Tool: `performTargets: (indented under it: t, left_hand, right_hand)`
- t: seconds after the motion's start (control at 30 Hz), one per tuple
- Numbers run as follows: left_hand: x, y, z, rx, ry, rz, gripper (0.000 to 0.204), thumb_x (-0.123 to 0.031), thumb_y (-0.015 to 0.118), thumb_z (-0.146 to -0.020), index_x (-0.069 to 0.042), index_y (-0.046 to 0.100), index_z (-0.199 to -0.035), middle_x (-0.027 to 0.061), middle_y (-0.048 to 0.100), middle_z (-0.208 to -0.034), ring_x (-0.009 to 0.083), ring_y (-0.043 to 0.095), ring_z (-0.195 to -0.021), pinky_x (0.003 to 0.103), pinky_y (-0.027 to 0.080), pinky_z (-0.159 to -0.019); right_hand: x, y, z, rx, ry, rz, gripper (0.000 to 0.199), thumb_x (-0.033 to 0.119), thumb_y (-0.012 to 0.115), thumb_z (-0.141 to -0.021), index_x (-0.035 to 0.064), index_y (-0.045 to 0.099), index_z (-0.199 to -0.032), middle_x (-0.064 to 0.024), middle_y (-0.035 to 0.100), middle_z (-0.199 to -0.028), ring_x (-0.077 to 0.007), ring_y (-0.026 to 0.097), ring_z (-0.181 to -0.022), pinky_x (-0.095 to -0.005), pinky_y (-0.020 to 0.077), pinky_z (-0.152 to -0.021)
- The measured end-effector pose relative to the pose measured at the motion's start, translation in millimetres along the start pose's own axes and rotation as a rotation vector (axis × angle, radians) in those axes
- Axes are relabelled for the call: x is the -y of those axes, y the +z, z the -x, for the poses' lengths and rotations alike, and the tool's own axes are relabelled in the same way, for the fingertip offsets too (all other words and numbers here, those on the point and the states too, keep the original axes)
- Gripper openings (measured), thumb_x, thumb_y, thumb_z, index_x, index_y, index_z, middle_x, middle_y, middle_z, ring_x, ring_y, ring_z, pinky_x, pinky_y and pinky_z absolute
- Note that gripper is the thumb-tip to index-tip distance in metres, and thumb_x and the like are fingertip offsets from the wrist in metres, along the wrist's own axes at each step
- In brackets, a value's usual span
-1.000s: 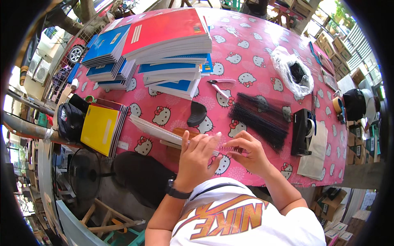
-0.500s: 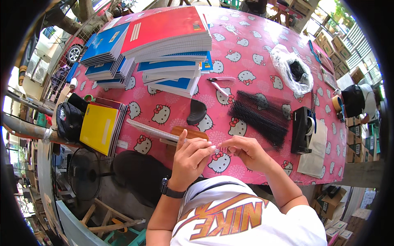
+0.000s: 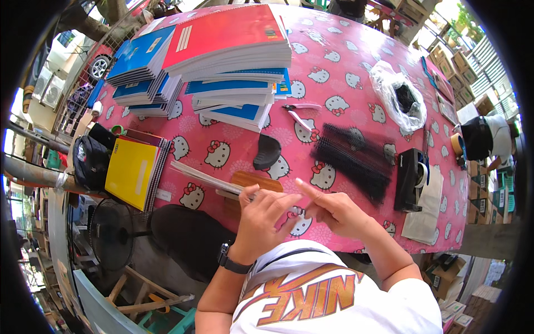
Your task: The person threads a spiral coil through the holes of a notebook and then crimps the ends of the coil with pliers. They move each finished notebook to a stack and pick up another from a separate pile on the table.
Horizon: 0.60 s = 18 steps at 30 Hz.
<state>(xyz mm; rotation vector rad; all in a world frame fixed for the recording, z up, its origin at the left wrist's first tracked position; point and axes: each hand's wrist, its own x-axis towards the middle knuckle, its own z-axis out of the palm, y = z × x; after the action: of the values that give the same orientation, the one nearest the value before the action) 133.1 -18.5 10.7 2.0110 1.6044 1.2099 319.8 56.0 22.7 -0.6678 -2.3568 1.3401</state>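
At the near edge of the table, a thin notebook (image 3: 204,177) shows edge-on, with its near end behind my left hand (image 3: 266,214). The fingers of that hand curl at this end and appear to grip it. Its thumb points toward my right hand (image 3: 338,213). The right index finger stretches out to the left, close to the left fingertips, and the other fingers are bent. I see nothing held in the right hand. A brown wooden block (image 3: 256,180) lies partly under the notebook. Beyond it sits a dark curved piece (image 3: 267,152).
Stacked notebooks with red (image 3: 225,39) and blue (image 3: 142,53) covers stand at the far left. Yellow notebooks (image 3: 130,172) lie nearer. Black binding coils (image 3: 353,161), pink-handled pliers (image 3: 300,114), a plastic bag (image 3: 396,97) and a black hole punch (image 3: 410,181) lie rightward.
The fingertips, close together before, have spread apart. My right index finger has straightened and risen, and the left thumb has separated from its fingers. The notebook has hardly moved.
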Motion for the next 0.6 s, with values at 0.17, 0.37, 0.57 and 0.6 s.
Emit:
performTargets:
  t: [0.17, 0.37, 0.57, 0.6]
  left_hand:
    - [6, 0, 6, 0.088, 0.052, -0.139, 0.019, -0.024, 0.072, -0.072, -0.021, 0.063, -0.090, -0.0066, 0.056, -0.080, 0.0122, 0.055, -0.087, 0.050, 0.015, -0.101]
    - [2, -3, 0, -0.005, 0.054, -0.103, 0.011, -0.028, 0.069, -0.075, -0.019, 0.062, -0.078, -0.0068, 0.056, -0.079, 0.0128, 0.054, -0.095, 0.058, 0.003, -0.104]
    - [6, 3, 3, -0.040, 0.104, -0.160, 0.016, -0.034, 0.067, -0.078, -0.023, 0.059, -0.085, -0.0082, 0.058, -0.087, 0.0124, 0.054, -0.102, 0.060, -0.001, -0.105]
    - [16, 5, 5, -0.004, 0.159, -0.196, 0.018, -0.035, 0.067, -0.077, -0.024, 0.059, -0.089, -0.0083, 0.058, -0.090, 0.0122, 0.053, -0.102, 0.061, -0.001, -0.105]
  right_hand:
    - [-30, -25, -32, 0.394, 0.258, -0.342, 0.060, 0.000, 0.057, -0.081, 0.0096, 0.038, -0.137, -0.0078, 0.067, -0.075, -0.0218, 0.062, -0.052, -0.0307, 0.0525, -0.057]
    - [-132, 18, -127, 0.060, -0.003, 0.498, 0.075, 0.030, 0.073, -0.067, 0.0100, 0.042, -0.132, -0.0250, 0.027, -0.142, -0.0428, 0.028, -0.130, -0.0470, 0.0327, -0.104]
    - [-148, 45, -160, 0.155, 0.041, 0.668, 0.080, 0.040, 0.076, -0.059, 0.0095, 0.047, -0.127, -0.0246, 0.037, -0.133, -0.0426, 0.036, -0.121, -0.0476, 0.0373, -0.098]
    - [-149, 44, -161, 0.155, 0.041, 0.674, 0.079, 0.041, 0.076, -0.058, 0.0098, 0.048, -0.126, -0.0241, 0.038, -0.131, -0.0423, 0.037, -0.120, -0.0475, 0.0371, -0.098]
